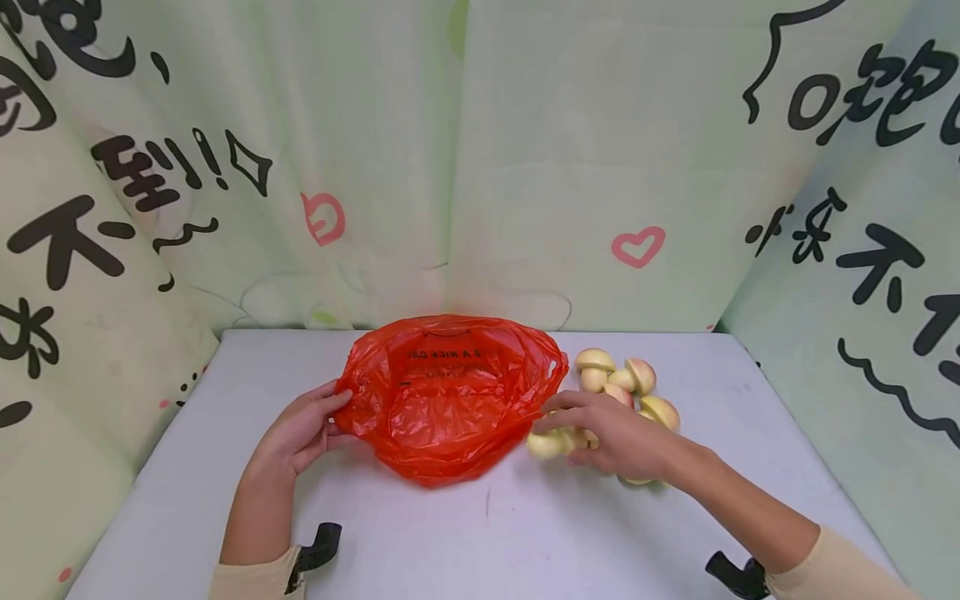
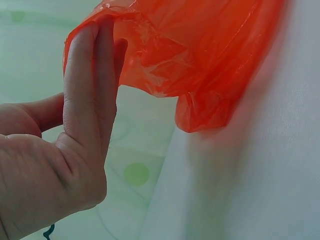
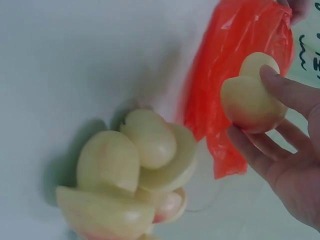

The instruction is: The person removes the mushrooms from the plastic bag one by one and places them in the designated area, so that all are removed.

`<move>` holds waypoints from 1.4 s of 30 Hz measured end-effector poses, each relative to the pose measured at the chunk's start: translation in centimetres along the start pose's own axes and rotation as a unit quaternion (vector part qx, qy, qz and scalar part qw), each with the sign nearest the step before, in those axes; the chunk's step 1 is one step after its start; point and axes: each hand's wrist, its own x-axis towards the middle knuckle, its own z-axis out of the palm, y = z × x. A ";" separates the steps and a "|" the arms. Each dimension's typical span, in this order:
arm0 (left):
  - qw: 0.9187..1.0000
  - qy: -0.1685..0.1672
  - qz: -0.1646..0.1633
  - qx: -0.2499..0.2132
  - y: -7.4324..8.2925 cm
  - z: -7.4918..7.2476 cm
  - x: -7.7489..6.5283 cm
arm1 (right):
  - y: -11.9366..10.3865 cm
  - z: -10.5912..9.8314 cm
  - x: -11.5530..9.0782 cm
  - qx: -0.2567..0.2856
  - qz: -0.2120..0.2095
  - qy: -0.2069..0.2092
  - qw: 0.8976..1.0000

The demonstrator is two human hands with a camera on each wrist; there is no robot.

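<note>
A red plastic bag (image 1: 450,400) stands with its mouth spread wide towards me, dark print showing inside. My left hand (image 1: 307,425) holds its left rim; in the left wrist view the red film overlaps the fingertips (image 2: 105,30). Beside the bag's right edge, my right hand (image 1: 618,429) grips a pale yellow mushroom (image 3: 252,97) with a pinkish blush on its cap. The thumb lies at the stem, the fingers under the cap. Several similar mushrooms (image 1: 645,375) lie in a pile beyond and below this hand, which partly hides them in the head view.
The white table (image 1: 450,542) carries the bag and the mushrooms. Pale green curtains (image 1: 525,167) with black writing and pink hearts enclose its back and sides. Black straps (image 1: 318,546) sit around both wrists.
</note>
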 end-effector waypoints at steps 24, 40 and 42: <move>1.000 0.008 -0.008 0.002 -0.1 0.1 0.0 | 2.1 3.9 -1.4 -0.050 -0.021 -0.016 0.998; 1.000 0.006 -0.011 -0.002 -0.1 0.1 0.0 | 2.4 4.5 -1.6 -0.060 -0.020 0.007 0.998; 1.000 0.005 -0.010 0.000 0.0 0.2 0.0 | 2.4 4.5 -1.7 -0.062 -0.017 0.010 0.998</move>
